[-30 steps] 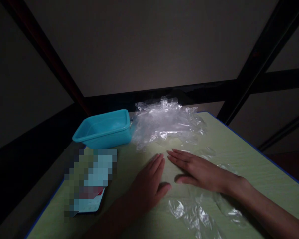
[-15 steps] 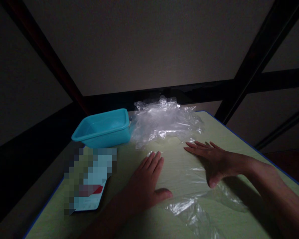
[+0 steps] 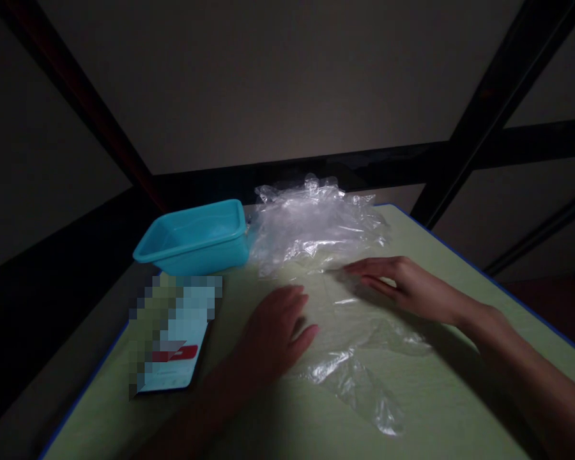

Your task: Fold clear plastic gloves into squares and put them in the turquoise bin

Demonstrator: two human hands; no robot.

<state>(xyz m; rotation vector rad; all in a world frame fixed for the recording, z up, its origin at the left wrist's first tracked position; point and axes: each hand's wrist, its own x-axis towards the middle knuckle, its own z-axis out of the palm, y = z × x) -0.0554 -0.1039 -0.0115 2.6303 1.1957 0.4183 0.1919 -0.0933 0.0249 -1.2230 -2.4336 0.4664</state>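
Note:
My left hand [image 3: 278,329] hovers over or rests on the table left of a flattened piece of clear thin plastic film [image 3: 345,370]. Its fingers are bent, with the thumb held apart from them. At the film's far right part, my right hand [image 3: 400,284] has its fingers and thumb drawn together at the film, the tips blurred. Two crinkled flaps of this film spread toward the near side and the right. Beyond both hands lies a heap of clear crinkled plastic [image 3: 316,223]; the exact kind of plastic item cannot be made out.
A turquoise plastic basin [image 3: 199,252] stands at the far left, beside the heap. In front of it lies a phone [image 3: 179,370], partly pixelated. The pale green table [image 3: 460,396] has a blue edge. A panelled wall [image 3: 297,83] rises behind it.
My right hand has gone from spread fingers to bent, drawn-in ones and moved left. My left fingers have curled. The film has shifted left and away from me.

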